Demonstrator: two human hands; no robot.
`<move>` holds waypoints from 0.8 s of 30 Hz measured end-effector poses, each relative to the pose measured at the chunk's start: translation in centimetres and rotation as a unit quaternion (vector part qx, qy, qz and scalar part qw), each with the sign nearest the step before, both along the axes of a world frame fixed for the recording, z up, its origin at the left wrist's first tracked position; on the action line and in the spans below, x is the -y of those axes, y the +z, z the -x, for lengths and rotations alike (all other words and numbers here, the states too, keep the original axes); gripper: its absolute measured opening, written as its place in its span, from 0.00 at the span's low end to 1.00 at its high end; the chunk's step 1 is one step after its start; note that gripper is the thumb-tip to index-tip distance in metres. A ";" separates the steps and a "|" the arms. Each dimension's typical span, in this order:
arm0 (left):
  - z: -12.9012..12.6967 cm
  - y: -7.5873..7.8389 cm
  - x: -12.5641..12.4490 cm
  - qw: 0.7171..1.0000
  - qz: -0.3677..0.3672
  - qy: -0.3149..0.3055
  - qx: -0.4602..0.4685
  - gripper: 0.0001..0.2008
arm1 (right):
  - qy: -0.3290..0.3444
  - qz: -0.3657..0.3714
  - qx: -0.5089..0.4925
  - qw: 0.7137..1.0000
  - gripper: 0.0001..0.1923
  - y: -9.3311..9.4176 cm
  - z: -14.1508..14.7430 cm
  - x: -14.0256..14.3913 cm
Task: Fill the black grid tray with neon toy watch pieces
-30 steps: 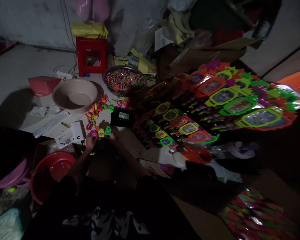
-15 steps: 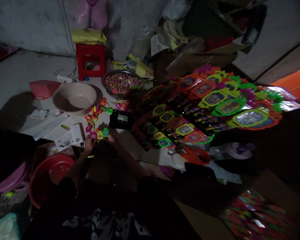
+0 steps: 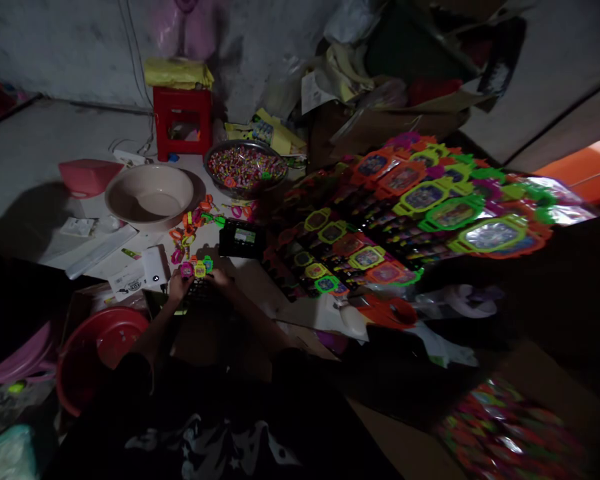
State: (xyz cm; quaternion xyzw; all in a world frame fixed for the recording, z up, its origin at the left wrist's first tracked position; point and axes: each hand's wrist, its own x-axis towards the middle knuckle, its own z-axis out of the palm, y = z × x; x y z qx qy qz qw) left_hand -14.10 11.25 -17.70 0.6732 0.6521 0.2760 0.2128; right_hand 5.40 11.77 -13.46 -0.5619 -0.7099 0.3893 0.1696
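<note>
- The left hand [image 3: 179,288] and the right hand [image 3: 220,279] meet over a dark backing card [image 3: 200,291] low on the floor, each with fingers curled at one end of it. How tightly they close is too dim to tell.
- A row of small bright plastic toy watches [image 3: 196,268], pink, yellow and green, sits along the card's far edge, just beyond the fingertips.
- As I judge it, good work here means keeping the card flat and steady with one hand while the other seats each watch squarely, evenly spaced in the row.
- Loose orange and pink toy watches [image 3: 193,223] lie scattered just beyond, near the beige plastic basin [image 3: 149,197] and the metal bowl of coloured sweets [image 3: 245,167].
- The fanned stack of finished watch cards [image 3: 405,213] lies well apart to the right; the light is poor, so working by touch matters.
</note>
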 end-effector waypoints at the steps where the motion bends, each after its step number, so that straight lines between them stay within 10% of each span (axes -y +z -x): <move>1: 0.0 0.0 0.0 1.000 -0.001 0.001 -0.002 0.12 | 0.005 -0.003 0.003 1.000 0.17 0.1 0.1 0.1; 24: -0.2 -1.3 -0.2 0.998 -0.059 -0.031 -0.001 0.09 | 0.013 -0.048 -0.086 0.995 0.21 0.2 -1.5 -0.4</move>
